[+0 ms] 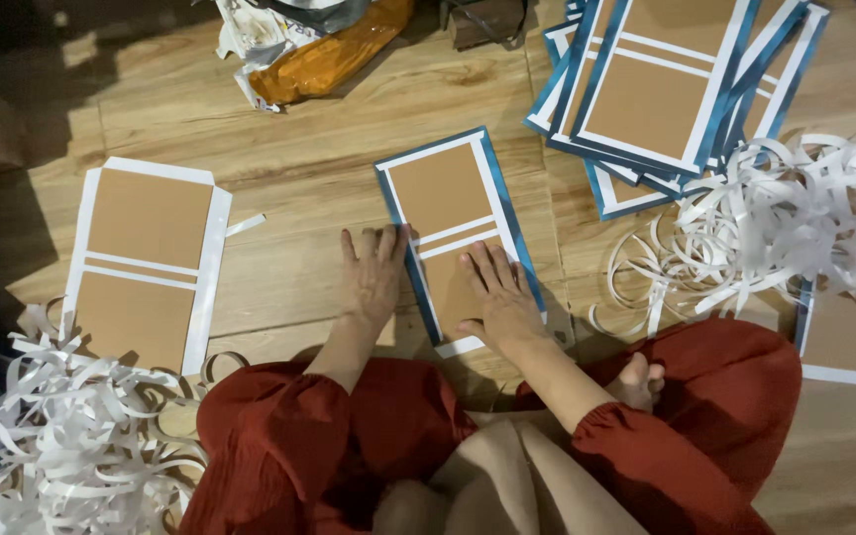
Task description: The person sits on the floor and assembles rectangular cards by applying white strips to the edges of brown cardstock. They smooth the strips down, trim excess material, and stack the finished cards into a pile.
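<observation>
A brown cardboard sheet [443,190] with white strips and a blue border lies on the wooden floor in front of me. My left hand [373,275] rests flat on the floor at the sheet's left edge, fingertips touching the blue border. My right hand [498,297] presses flat on the sheet's lower half, fingers spread. Neither hand grips anything. Red sleeves cover both my forearms.
A stack of similar blue-bordered sheets [666,89] lies at the upper right. A white-bordered sheet [146,263] lies at the left. Heaps of white paper strips [804,223] sit at right and at the lower left [71,436]. Plastic bags [319,50] lie at the top.
</observation>
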